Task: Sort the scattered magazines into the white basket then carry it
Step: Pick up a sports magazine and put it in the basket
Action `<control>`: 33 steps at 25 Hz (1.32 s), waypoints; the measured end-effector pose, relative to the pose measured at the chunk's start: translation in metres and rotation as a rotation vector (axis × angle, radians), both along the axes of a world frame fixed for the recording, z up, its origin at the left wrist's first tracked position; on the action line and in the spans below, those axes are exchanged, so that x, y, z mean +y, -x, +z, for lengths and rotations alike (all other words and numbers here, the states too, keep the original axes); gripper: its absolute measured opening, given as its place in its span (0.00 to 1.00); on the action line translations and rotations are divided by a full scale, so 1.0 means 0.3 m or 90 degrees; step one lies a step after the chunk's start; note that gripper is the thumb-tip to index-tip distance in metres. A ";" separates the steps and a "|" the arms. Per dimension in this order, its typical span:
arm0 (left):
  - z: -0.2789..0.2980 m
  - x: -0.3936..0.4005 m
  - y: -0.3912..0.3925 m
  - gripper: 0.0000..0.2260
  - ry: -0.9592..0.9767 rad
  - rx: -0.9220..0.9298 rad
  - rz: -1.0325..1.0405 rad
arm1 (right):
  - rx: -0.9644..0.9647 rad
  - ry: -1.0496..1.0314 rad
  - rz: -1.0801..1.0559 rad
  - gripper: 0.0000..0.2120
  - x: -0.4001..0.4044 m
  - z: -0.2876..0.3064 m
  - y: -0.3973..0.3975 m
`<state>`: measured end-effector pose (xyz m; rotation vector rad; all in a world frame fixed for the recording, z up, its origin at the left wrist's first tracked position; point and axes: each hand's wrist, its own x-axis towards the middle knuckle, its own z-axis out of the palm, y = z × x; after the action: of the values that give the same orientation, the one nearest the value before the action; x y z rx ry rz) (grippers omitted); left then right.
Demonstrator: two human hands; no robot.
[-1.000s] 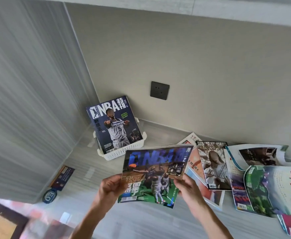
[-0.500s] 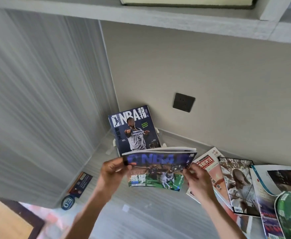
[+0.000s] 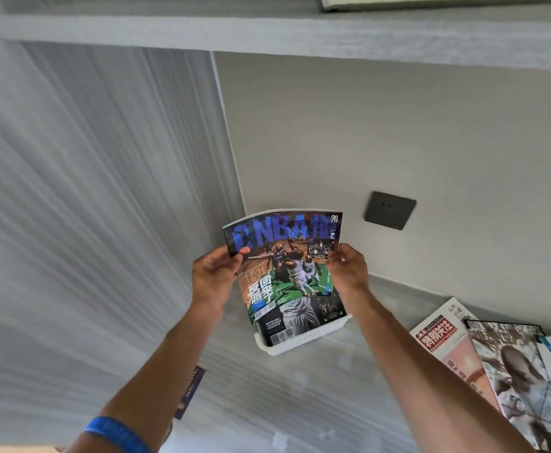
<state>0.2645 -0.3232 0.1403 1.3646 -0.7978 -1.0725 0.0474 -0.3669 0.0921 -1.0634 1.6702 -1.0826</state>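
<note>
Left hand (image 3: 213,276) and right hand (image 3: 346,273) pinch the upright NBA magazine (image 3: 287,273) over the white basket (image 3: 295,346); its floppy lower edge could catch the near rim and buckle.

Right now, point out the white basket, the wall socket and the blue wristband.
white basket (image 3: 295,349), head view, front wall.
wall socket (image 3: 390,210), head view, plate centre.
blue wristband (image 3: 117,433), head view, band on left wrist.

NBA magazine (image 3: 287,273) upright over white basket (image 3: 303,346)

"NBA" and "20" on the held magazine (image 3: 285,263); red "特别关注" on a lying magazine (image 3: 444,341).
</note>
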 end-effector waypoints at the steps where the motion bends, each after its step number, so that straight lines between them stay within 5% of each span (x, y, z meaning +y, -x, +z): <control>1: -0.002 -0.012 -0.005 0.14 0.001 -0.012 -0.008 | 0.013 0.010 -0.001 0.10 -0.018 0.000 0.001; 7: -0.089 -0.026 0.026 0.13 0.001 -0.017 -0.040 | 0.090 -0.014 0.017 0.06 -0.077 -0.048 0.066; 10: -0.178 -0.051 0.016 0.10 -0.099 -0.081 0.023 | 0.082 -0.110 0.126 0.24 -0.021 -0.110 0.072; 12: -0.243 -0.028 0.004 0.14 -0.189 -0.209 0.019 | 0.291 -0.127 0.270 0.30 0.083 -0.185 0.090; 15: -0.325 0.085 0.021 0.12 -0.135 -0.374 -0.145 | 0.611 -0.101 0.463 0.31 0.248 -0.301 0.127; 19: -0.439 0.281 0.083 0.18 -0.247 -0.632 -0.469 | 0.648 -0.050 0.462 0.24 0.358 -0.363 0.127; 21: -0.448 0.356 0.117 0.18 -0.243 -0.686 -0.462 | 0.666 -0.049 0.457 0.19 0.422 -0.365 0.138; 28: -0.464 0.569 0.175 0.07 -0.143 -0.570 -0.434 | 0.581 -0.113 0.405 0.07 0.786 -0.345 0.268; 31: -0.450 0.455 0.193 0.14 -0.094 -0.447 -0.226 | 0.343 -0.112 0.256 0.05 0.699 -0.310 0.341; 33: -0.427 0.310 0.204 0.28 -0.191 -0.290 -0.195 | 0.092 -0.146 0.059 0.23 0.583 -0.277 0.385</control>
<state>0.2033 -0.2303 0.0121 1.8182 -1.2470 -1.1651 -0.0681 -0.1921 0.0091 -1.0774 1.7913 -0.7487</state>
